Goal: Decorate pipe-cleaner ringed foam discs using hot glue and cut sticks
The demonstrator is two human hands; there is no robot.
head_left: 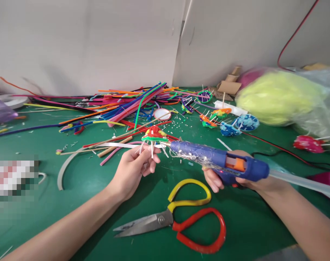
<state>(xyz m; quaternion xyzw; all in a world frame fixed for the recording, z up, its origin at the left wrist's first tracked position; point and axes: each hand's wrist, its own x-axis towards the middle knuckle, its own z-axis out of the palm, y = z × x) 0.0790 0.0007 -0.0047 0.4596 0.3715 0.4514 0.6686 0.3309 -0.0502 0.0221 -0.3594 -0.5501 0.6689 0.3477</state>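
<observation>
My left hand (139,159) pinches a small dome-shaped pipe-cleaner piece (154,135), red and yellow on top with a green rim and white prongs hanging below. Wrapped round the handle of a blue hot glue gun (203,154) is my right hand (235,174). Its nozzle points left and meets, or nearly meets, the green rim; I cannot tell which. A clear glue stick (298,179) sticks out of the gun's back end. Dried glue strands cling to the barrel. Below both hands lie scissors (165,218) with one yellow and one red handle, blades pointing left.
Coloured pipe cleaners (132,105) are heaped at the back. Finished-looking blue pieces (245,122) and a pink one (308,144) lie to the right. A bag of yellow material (279,96) stands behind them. A red-black cord (273,146) crosses the green table (99,232).
</observation>
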